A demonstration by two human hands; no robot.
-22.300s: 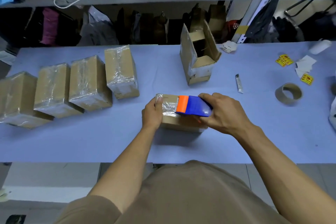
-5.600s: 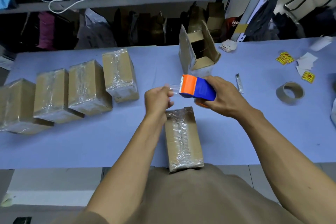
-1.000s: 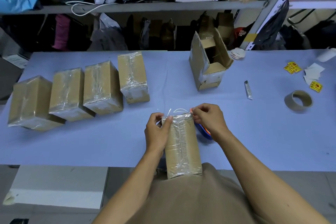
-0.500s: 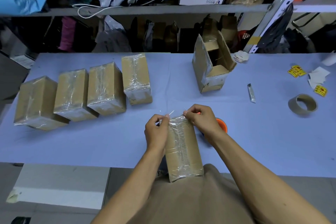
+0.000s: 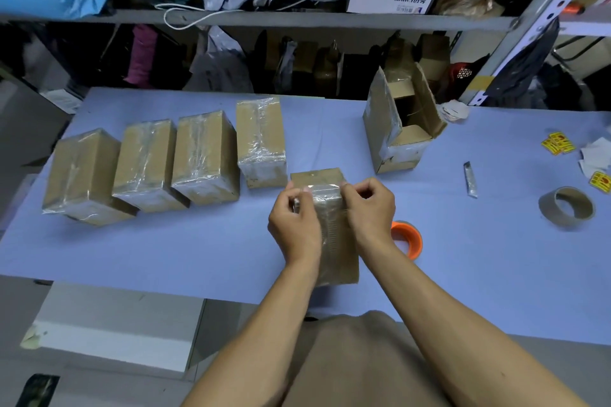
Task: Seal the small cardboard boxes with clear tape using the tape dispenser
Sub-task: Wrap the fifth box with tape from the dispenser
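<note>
Your box (image 5: 332,241) lies lengthwise on the worktop (image 5: 165,251), its near end close to the near edge and its far end pointing at the shelves. Clear tape (image 5: 322,195) wraps the far part of its top. Your left hand (image 5: 292,228) grips the left side near the far end, fingers curled, thumb pressed on the tape at the top edge. Your right hand (image 5: 370,208) grips the right side opposite, fingers curled, fingertips pinching the tape at the top right corner. The box sits between both palms.

The dispenser (image 5: 406,238) lies just right of your right wrist, only its orange part showing, near the box but apart from it.

Just beyond the box's far left corner stands the nearest of four taped boxes (image 5: 261,139); the other three run leftward in a row toward the left edge, close beside one another. An open box (image 5: 400,129) stands upright past your right hand, toward the far edge. To the right lie a cutter (image 5: 471,178), an empty tape core (image 5: 567,211), and yellow labels (image 5: 558,144) with scraps of paper near the right edge.

Bare worktop lies to the left of your left forearm along the near edge, and between the dispenser and the tape core on the right. The strip between the box's near end and the near edge is narrow.
</note>
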